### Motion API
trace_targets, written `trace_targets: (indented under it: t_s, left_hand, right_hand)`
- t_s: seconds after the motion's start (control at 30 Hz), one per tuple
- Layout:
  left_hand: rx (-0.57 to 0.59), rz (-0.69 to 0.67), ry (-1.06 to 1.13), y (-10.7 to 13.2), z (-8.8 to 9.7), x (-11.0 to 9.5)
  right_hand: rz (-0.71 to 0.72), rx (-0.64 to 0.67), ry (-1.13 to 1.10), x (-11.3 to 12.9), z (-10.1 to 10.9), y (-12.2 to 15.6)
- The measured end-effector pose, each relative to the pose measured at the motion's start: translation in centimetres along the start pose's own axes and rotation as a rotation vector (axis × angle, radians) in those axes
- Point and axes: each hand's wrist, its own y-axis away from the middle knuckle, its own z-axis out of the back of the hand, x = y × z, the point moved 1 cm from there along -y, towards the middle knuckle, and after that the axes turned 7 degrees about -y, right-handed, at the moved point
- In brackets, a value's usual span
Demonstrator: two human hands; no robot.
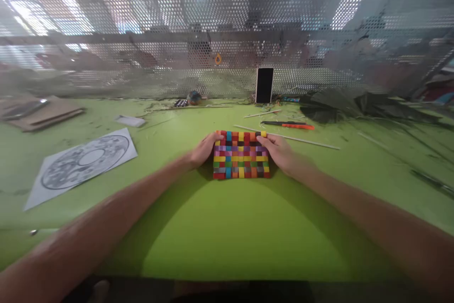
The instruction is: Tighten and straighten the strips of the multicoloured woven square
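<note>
A small woven mat (241, 156) of many coloured strips lies flat on the green table (227, 237), straight ahead of me. My left hand (204, 149) grips its left edge near the far corner, fingers curled over the weave. My right hand (278, 151) grips the right edge the same way, thumb on top near the far right corner. Both forearms reach in from the near corners of the view.
A printed sheet with a round pattern (83, 161) lies at the left. A black phone (264, 85) stands against the perforated screen at the back. An orange-handled tool (289, 125) and thin sticks (287, 137) lie behind the mat. Dark leaves (340, 104) are at the back right, cardboard (39, 113) at far left.
</note>
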Motion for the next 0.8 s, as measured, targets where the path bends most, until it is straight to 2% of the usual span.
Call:
trace_targets:
  t_s: [0.27, 0.6, 0.8]
  left_hand:
    - [0.000, -0.044, -0.088, 0.43, -0.29, -0.86]
    - [0.027, -0.074, -0.127, -0.11, -0.06, -0.18]
    - [0.003, -0.102, -0.144, -0.10, -0.24, -0.42]
  right_hand:
    - [-0.003, 0.011, -0.019, 0.81, -0.28, 0.49]
    - [0.022, 0.014, 0.007, 1.05, -0.35, 0.60]
    - [0.014, 0.004, 0.065, 1.08, -0.25, 0.71]
